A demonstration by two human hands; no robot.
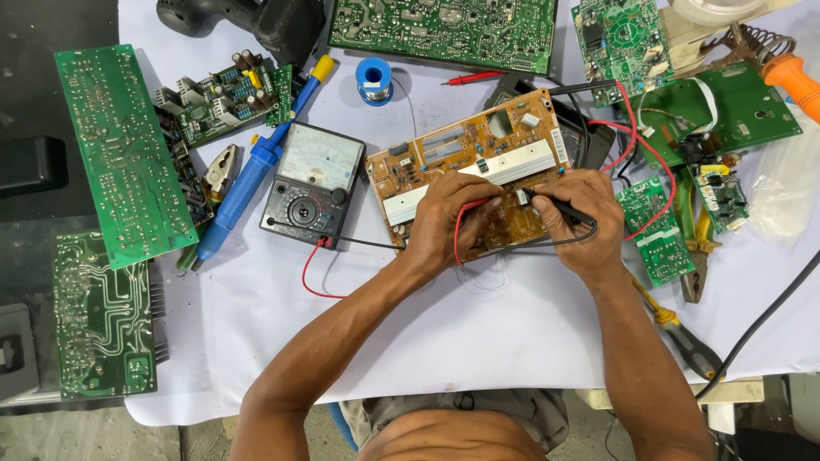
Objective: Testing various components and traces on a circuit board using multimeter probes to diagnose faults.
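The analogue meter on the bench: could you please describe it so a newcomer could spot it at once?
Start at the white-covered table and find the brown circuit board under both hands. Just left of it lies the analogue meter: a black case with a pale dial face and round selector knob, unlike the flat green boards around.

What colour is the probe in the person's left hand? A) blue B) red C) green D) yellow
B, the left hand pinches a thin red probe against the tan circuit board, while the right hand holds the black probe.
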